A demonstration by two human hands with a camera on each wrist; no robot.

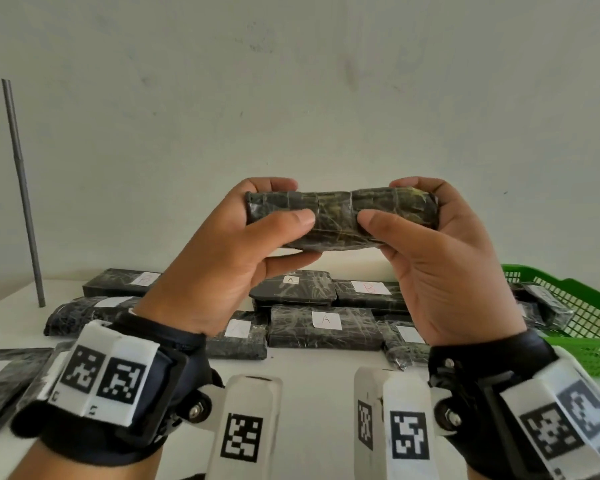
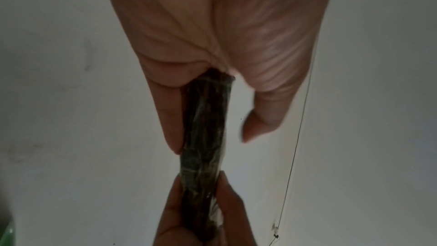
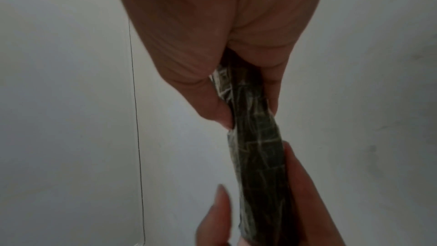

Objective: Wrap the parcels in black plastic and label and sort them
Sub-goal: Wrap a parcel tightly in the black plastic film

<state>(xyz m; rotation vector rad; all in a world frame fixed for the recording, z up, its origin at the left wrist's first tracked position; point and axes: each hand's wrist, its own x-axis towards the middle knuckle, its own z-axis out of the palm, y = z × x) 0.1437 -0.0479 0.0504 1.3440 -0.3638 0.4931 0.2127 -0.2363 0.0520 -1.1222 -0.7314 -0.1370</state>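
Observation:
A flat parcel [image 1: 340,218] wrapped in black plastic under clear tape is held up in front of the wall, edge towards me. My left hand [image 1: 243,237] grips its left end, thumb on the near face and fingers behind. My right hand [image 1: 440,244] grips its right end the same way. No label shows on the side I see. In the left wrist view the parcel [image 2: 205,137] runs from my left hand [image 2: 212,63] down to the other hand. In the right wrist view the parcel [image 3: 257,147] lies between thumb and fingers of my right hand [image 3: 224,53].
On the white table [image 1: 309,393] lie several wrapped black parcels with white labels, one marked A [image 1: 326,320], one marked B [image 1: 371,288]. A green plastic basket [image 1: 589,306] stands at the right. A grey metal rod [image 1: 23,195] stands at the left. Loose black plastic [image 1: 4,386] lies front left.

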